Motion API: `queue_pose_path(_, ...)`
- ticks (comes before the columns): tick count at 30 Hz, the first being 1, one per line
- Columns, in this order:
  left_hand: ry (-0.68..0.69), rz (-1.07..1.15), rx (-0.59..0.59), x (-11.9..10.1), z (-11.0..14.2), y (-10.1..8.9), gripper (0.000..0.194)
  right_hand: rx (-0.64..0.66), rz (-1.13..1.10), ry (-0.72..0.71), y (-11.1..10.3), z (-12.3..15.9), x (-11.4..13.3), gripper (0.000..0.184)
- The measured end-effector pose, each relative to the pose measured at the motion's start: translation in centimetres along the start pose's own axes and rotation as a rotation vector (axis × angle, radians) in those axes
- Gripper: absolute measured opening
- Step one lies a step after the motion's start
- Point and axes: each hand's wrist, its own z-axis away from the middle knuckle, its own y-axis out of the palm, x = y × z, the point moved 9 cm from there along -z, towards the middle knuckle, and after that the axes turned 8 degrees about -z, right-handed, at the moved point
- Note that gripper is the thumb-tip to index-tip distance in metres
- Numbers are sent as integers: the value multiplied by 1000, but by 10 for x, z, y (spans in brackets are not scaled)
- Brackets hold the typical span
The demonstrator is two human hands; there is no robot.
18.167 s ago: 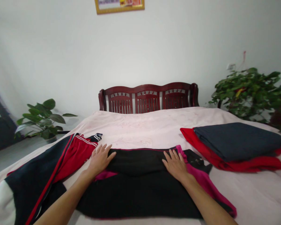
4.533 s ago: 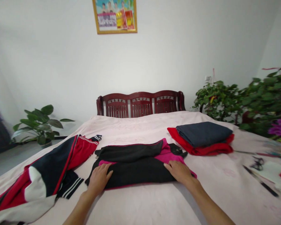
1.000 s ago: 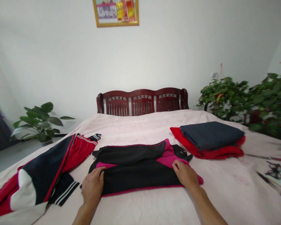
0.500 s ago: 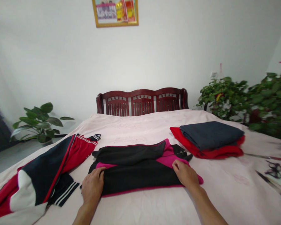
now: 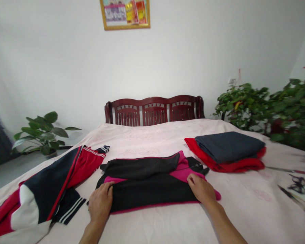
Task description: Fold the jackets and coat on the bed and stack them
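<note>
A black jacket with pink lining [image 5: 152, 189] lies folded into a long strip across the middle of the bed, its pink parts showing at both ends and along the edges. My left hand [image 5: 101, 200] is closed on its near left end, thumb on top. At the right end, my right hand [image 5: 202, 188] pinches the pink cloth with curled fingers. A dark collar-like part [image 5: 194, 164] sticks out beyond the right end. The undersides of both hands' grips are hidden.
A navy, red and white tracksuit top [image 5: 51, 183] lies loose at left. Folded dark blue cloth [image 5: 230, 145] rests on folded red cloth [image 5: 234, 166] at right. Scissors [image 5: 297, 184] and a dark pointed tool [image 5: 295, 201] lie on the pale pink bedsheet [image 5: 147, 137]. Potted plants flank the bed.
</note>
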Motion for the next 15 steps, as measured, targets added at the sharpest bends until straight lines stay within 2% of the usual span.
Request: queue_pose_path(15, 12, 0, 3, 4, -1, 7, 32, 11, -21, 10, 0, 1, 0, 29)
